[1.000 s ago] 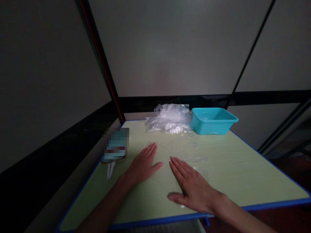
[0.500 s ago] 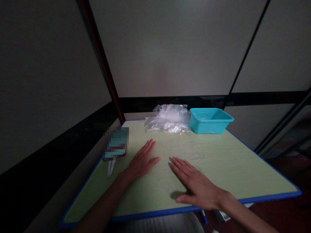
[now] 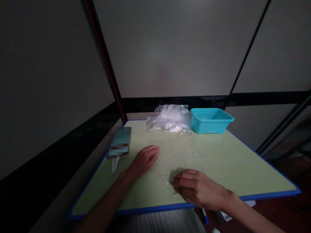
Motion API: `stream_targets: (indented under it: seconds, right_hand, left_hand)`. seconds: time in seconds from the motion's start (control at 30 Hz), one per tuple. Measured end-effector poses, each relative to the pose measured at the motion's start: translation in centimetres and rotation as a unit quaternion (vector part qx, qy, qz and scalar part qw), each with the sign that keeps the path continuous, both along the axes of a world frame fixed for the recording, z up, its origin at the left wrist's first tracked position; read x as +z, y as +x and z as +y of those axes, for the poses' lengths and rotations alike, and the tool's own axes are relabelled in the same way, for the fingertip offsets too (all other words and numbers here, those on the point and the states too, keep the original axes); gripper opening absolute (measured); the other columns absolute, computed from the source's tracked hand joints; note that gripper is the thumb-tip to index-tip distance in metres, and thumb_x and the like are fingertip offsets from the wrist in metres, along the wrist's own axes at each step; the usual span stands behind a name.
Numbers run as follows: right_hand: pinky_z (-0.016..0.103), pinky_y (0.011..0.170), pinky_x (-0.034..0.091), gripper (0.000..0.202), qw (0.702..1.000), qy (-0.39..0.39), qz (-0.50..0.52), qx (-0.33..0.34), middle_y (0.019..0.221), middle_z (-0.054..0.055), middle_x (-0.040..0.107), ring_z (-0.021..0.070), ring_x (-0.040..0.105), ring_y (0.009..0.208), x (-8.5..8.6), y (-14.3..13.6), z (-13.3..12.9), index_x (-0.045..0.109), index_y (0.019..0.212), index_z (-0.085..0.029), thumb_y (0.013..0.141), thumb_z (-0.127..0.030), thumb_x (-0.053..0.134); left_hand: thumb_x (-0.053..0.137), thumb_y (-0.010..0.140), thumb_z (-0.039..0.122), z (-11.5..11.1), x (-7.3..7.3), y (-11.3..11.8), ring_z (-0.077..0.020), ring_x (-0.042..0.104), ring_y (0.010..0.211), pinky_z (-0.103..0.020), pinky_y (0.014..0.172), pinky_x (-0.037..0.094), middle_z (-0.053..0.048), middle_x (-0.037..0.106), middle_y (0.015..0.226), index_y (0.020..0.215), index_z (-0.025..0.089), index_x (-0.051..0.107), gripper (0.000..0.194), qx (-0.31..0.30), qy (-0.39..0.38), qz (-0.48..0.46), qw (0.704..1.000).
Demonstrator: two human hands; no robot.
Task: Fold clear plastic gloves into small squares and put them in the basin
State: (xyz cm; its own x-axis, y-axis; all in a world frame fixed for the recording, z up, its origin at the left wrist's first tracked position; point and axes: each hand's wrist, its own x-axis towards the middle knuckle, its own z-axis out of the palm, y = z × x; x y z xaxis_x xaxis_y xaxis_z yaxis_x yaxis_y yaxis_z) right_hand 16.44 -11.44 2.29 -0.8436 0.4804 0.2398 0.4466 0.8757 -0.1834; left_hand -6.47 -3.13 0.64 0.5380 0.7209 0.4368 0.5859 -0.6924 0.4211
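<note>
A clear plastic bag [image 3: 187, 155] lies flat in the middle of the pale green table [image 3: 243, 168], hard to make out in the dim light. My left hand [image 3: 145, 158] rests on the bag's left edge with its fingers curled down onto the film. My right hand [image 3: 196, 187] sits at the bag's near edge, fingers bent and pinched together on the plastic, which is raised a little there. Both forearms reach in from the table's near side.
A heap of clear plastic bags [image 3: 168, 119] lies at the back of the table, touching a turquoise tub [image 3: 211, 120] to its right. A blurred packet [image 3: 119, 142] and a white strip [image 3: 114, 164] lie near the left edge. Walls close in behind and to the left.
Both hands were flat with fingers stretched out on the bag. Now their fingers have curled in, and the right hand has drawn back toward the near edge.
</note>
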Motion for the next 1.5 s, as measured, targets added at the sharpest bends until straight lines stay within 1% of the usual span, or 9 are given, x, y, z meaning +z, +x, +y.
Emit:
stream_targets:
  seconds: [0.17, 0.3, 0.4, 0.47, 0.6, 0.73, 0.97, 1.17, 1.5]
  right_hand:
    - [0.029, 0.077, 0.041, 0.024, 0.996, -0.062, 0.041, -0.038, 0.089, 0.004, 0.061, 0.0148, 0.054, 0.085, 0.5, 0.3, 0.3, 0.057, 0.091, -0.017, 0.085, -0.019, 0.034]
    - [0.025, 0.07, 0.042, 0.021, 0.981, -0.126, 0.123, -0.086, 0.084, 0.004, 0.061, 0.0134, 0.055, 0.078, 0.7, 0.7, 0.8, 0.053, 0.096, -0.016, 0.086, -0.02, 0.034]
    - [0.023, 0.062, 0.041, 0.015, 0.962, -0.164, 0.186, -0.117, 0.074, 0.002, 0.058, 0.0118, 0.054, 0.067, 0.7, 0.7, 1.2, 0.051, 0.085, -0.017, 0.086, -0.02, 0.036]
    - [0.023, 0.061, 0.04, 0.013, 0.949, -0.179, 0.224, -0.13, 0.072, 0.001, 0.056, 0.0114, 0.053, 0.065, 0.7, 0.6, 1.5, 0.048, 0.08, -0.018, 0.085, -0.019, 0.036]
    - [0.021, 0.059, 0.038, 0.012, 0.928, -0.206, 0.279, -0.138, 0.07, 0.0, 0.053, 0.011, 0.052, 0.066, 1.2, 0.4, 1.9, 0.044, 0.076, -0.017, 0.085, -0.018, 0.036]
    - [0.021, 0.055, 0.037, 0.01, 0.91, -0.225, 0.31, -0.158, 0.069, 0.0, 0.053, 0.011, 0.051, 0.064, 1.9, 0.7, 2.5, 0.043, 0.078, -0.018, 0.085, -0.021, 0.037]
    - [0.026, 0.064, 0.042, 0.013, 0.893, -0.236, 0.347, -0.165, 0.077, 0.003, 0.058, 0.0138, 0.055, 0.071, 2.9, 1.6, 3.2, 0.045, 0.081, -0.017, 0.086, -0.028, 0.039]
    - [0.027, 0.066, 0.043, 0.013, 0.886, -0.207, 0.375, -0.178, 0.076, 0.004, 0.059, 0.0146, 0.056, 0.074, 3.9, 2.3, 3.9, 0.046, 0.082, -0.017, 0.085, -0.029, 0.042]
    - [0.028, 0.067, 0.046, 0.012, 0.866, -0.184, 0.431, -0.175, 0.08, 0.005, 0.062, 0.0152, 0.059, 0.076, 6.0, 3.4, 3.8, 0.048, 0.081, -0.017, 0.083, -0.029, 0.047]
  left_hand:
    - [0.044, 0.08, 0.027, -0.7, 0.6, -0.2, -0.0164, 0.052, 0.101, -0.031, 0.09, 0.039, -0.008, 0.058, 0.108, 0.099, 0.015, 0.056, 0.026, -0.034, -0.05, 0.028, 0.998]
    - [0.057, 0.071, 0.034, -2.3, 1.1, -0.1, -0.0196, 0.045, 0.111, -0.034, 0.094, 0.035, -0.007, 0.051, 0.121, 0.113, 0.019, 0.05, 0.045, -0.054, -0.079, 0.078, 0.992]
    - [0.063, 0.064, 0.035, -3.1, 1.2, 0.2, -0.0206, 0.043, 0.113, -0.033, 0.095, 0.034, -0.008, 0.047, 0.125, 0.117, 0.018, 0.047, 0.058, -0.066, -0.085, 0.111, 0.988]
    - [0.062, 0.066, 0.03, -3.3, 1.1, 0.1, -0.0197, 0.044, 0.113, -0.032, 0.095, 0.034, -0.007, 0.048, 0.124, 0.115, 0.019, 0.049, 0.052, -0.058, -0.082, 0.12, 0.988]
    - [0.047, 0.078, 0.022, -2.8, 0.8, -0.5, -0.0157, 0.048, 0.109, -0.031, 0.094, 0.035, -0.003, 0.054, 0.118, 0.111, 0.021, 0.054, 0.034, -0.022, -0.081, 0.11, 0.99]
    - [0.039, 0.083, 0.024, -2.4, 1.1, -1.4, -0.0146, 0.052, 0.103, -0.029, 0.092, 0.038, -0.001, 0.059, 0.112, 0.107, 0.021, 0.057, 0.031, 0.014, -0.098, 0.083, 0.992]
    - [0.04, 0.083, 0.029, -1.6, 2.3, -2.3, -0.0169, 0.057, 0.095, -0.03, 0.087, 0.041, -0.003, 0.064, 0.101, 0.099, 0.02, 0.063, 0.029, 0.057, -0.092, 0.025, 0.994]
    - [0.046, 0.08, 0.03, -1.0, 4.0, -2.0, -0.0177, 0.06, 0.086, -0.028, 0.08, 0.044, -0.003, 0.067, 0.091, 0.087, 0.018, 0.066, 0.025, 0.055, -0.07, -0.035, 0.995]
    - [0.047, 0.08, 0.026, -1.5, 7.1, -1.0, -0.0148, 0.061, 0.078, -0.024, 0.071, 0.046, -0.003, 0.067, 0.083, 0.08, 0.017, 0.065, 0.019, 0.025, -0.002, -0.059, 0.998]
